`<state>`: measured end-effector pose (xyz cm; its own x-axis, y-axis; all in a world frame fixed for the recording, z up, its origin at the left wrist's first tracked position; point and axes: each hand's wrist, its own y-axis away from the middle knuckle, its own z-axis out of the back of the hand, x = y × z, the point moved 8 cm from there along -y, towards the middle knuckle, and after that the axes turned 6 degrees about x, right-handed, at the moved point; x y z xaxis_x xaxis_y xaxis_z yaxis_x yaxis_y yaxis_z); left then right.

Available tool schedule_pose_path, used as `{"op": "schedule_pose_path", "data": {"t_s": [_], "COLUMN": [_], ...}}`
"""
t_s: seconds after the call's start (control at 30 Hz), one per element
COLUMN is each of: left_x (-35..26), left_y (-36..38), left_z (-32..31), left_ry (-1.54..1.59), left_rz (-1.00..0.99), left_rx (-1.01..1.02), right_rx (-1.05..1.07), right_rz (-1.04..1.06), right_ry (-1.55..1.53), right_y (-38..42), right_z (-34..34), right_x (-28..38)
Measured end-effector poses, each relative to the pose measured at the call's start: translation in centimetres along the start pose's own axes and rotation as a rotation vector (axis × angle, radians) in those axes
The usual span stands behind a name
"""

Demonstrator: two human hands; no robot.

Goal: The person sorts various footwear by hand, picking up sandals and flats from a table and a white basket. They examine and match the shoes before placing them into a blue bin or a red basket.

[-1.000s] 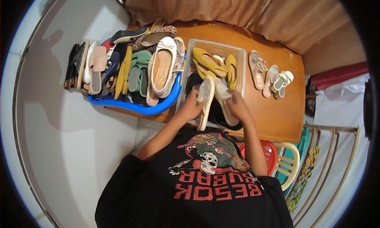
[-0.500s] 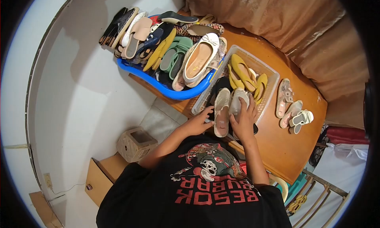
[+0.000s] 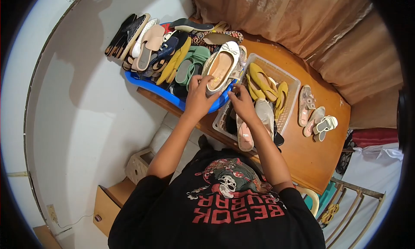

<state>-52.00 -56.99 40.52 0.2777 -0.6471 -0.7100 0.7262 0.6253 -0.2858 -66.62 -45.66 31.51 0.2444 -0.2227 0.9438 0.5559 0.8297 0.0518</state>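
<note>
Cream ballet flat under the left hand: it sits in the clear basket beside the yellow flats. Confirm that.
Wrong basket. In the head view the cream ballet flat under the left hand sits in the blue basket; the yellow flats lie in the clear basket.

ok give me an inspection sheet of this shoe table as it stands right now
surface: wooden table, set against a brown curtain
job's things: cream flat shoe on top of the pile in the blue basket; clear bin beside it with yellow flats
clutter: three loose sandals on the bare table to the right
hands: left hand with fingers on the cream flat shoe; right hand at the gap between blue basket and clear bin, grip unclear
cables: thin wire along the wall near the floor
surroundings: white wall, woven box on the floor, metal rack
</note>
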Motion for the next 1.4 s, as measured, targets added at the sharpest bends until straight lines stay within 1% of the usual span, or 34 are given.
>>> {"op": "schedule_pose_path", "data": {"t_s": [0.03, 0.07, 0.13, 0.17, 0.23, 0.3, 0.33, 0.4, 0.43, 0.47, 0.5, 0.53, 0.57, 0.6, 0.63, 0.67, 0.73, 0.77, 0.8, 0.83, 0.87, 0.9, 0.93, 1.0, 1.03, 1.07, 1.13, 1.2, 1.27, 1.3, 1.33, 1.37, 1.4], "left_x": [0.6, 0.8, 1.2, 1.5, 1.8, 2.7, 3.0, 3.5, 3.6, 3.9, 4.6, 4.8, 4.3, 3.8, 4.1, 4.4, 6.9, 8.0, 9.8, 12.5, 13.4, 14.6, 14.5, 15.0, 14.6, 14.2, 14.3, 14.7, 14.8, 14.7, 15.2, 14.8, 14.3], "left_y": [-0.7, -1.1, -1.1, -1.0, -0.5, 0.3, 0.7, 1.4, 1.6, 1.6, 1.7, 1.5, 1.2, 1.0, 0.8, 0.6, 0.2, -0.2, -0.5, -0.8, -1.1, -0.9, -1.2, -2.0, -2.4, -2.8, -3.2, -3.6, -3.4, -3.1, -2.5, -2.0, -1.6], "left_z": [-0.5, -0.8, -0.5, -0.5, -0.1, 0.3, 0.7, 1.6, 2.2, 2.8, 2.7, 2.9, 2.8, 2.7, 2.6, 2.8, 2.5, 2.9, 2.6, 2.4, 3.2, 3.4, 4.0, 4.7, 4.8, 4.8, 4.3, 4.2, 4.1, 4.4, 4.2, 4.4, 4.6], "left_ry": [-0.047, -0.094, -0.121, -0.092, -0.033, 0.027, 0.079, 0.082, 0.094, 0.105, 0.073, 0.071, 0.074, 0.078, 0.093, 0.095, 0.486, 0.443, 0.446, 0.134, -0.178, -0.27, -0.268, -0.256, -0.266, -0.266, -0.268, -0.25, -0.22, -0.235, -0.233, -0.23, -0.227], "left_rz": [0.007, 0.015, 0.012, -0.022, -0.083, -0.079, -0.075, -0.075, -0.057, -0.039, -0.068, -0.067, -0.131, -0.198, -0.158, -0.168, 0.053, 0.072, 0.063, 0.057, 0.053, 0.093, 0.094, 0.224, 0.184, 0.179, 0.248, 0.238, 0.228, 0.178, 0.181, 0.072, -0.04], "left_rx": [0.065, 0.129, 0.115, 0.12, 0.104, 0.101, 0.097, 0.096, 0.099, 0.102, 0.145, 0.146, 0.152, 0.157, 0.164, 0.168, 0.242, 0.227, 0.234, 0.196, 0.151, 0.171, 0.171, 0.21, 0.193, 0.19, 0.264, 0.246, 0.288, 0.232, 0.23, 0.175, 0.124], "right_rx": [-0.077, -0.081, -0.16, -0.17, -0.192, -0.239, -0.24, -0.411, -0.555, -0.554, -0.587, -0.621, -0.647, -0.651, -0.499, -0.348, -0.186, -0.117, -0.128, -0.086, -0.038, -0.007, -0.005, -0.117, -0.106, -0.111, 0.005, -0.015, -0.023, -0.03, -0.04, -0.042, -0.042], "right_rz": [0.075, 0.077, -0.002, -0.074, -0.086, -0.099, -0.101, -0.064, 0.052, 0.054, 0.108, 0.159, 0.282, 0.28, 0.337, 0.391, 0.461, 0.431, 0.43, 0.466, 0.498, 0.463, 0.461, 0.359, 0.251, 0.254, 0.173, 0.145, 0.12, 0.121, 0.119, 0.116, 0.123], "right_ry": [0.087, 0.097, 0.162, 0.091, 0.081, -0.003, 0.002, 0.05, 0.163, 0.163, 0.17, 0.176, 0.104, 0.103, 0.133, 0.164, 0.18, 0.119, 0.124, 0.282, 0.44, 0.522, 0.523, 0.81, 0.909, 0.911, 1.092, 1.138, 1.183, 1.174, 1.161, 1.161, 1.083], "right_y": [-1.0, -1.9, -3.2, -3.6, -3.7, -3.2, -2.9, -1.5, -0.4, 0.0, 0.6, 1.1, 0.8, 0.5, -0.4, -1.3, -3.1, -4.1, -4.7, -5.3, -6.0, -7.0, -7.8, -9.7, -11.2, -11.9, -13.2, -13.9, -13.9, -13.8, -13.7, -13.7, -13.8], "right_z": [-0.1, -0.4, -0.5, -0.7, -0.7, -0.9, -1.0, -0.1, 0.4, 0.3, 0.5, 0.3, -0.3, -0.8, -2.1, -3.7, -6.3, -7.6, -8.0, -9.1, -10.3, -11.1, -11.7, -12.3, -12.7, -12.9, -13.7, -13.9, -14.1, -14.0, -13.9, -13.8, -13.6], "right_x": [0.3, 0.1, -0.7, -1.5, -1.9, -2.8, -2.5, -1.5, 0.6, 2.5, 5.6, 7.7, 9.2, 10.2, 12.6, 14.2, 15.4, 14.8, 14.6, 15.0, 15.3, 15.0, 14.8, 14.2, 12.4, 12.3, 10.8, 9.9, 9.8, 9.9, 10.0, 10.0, 10.0]}}
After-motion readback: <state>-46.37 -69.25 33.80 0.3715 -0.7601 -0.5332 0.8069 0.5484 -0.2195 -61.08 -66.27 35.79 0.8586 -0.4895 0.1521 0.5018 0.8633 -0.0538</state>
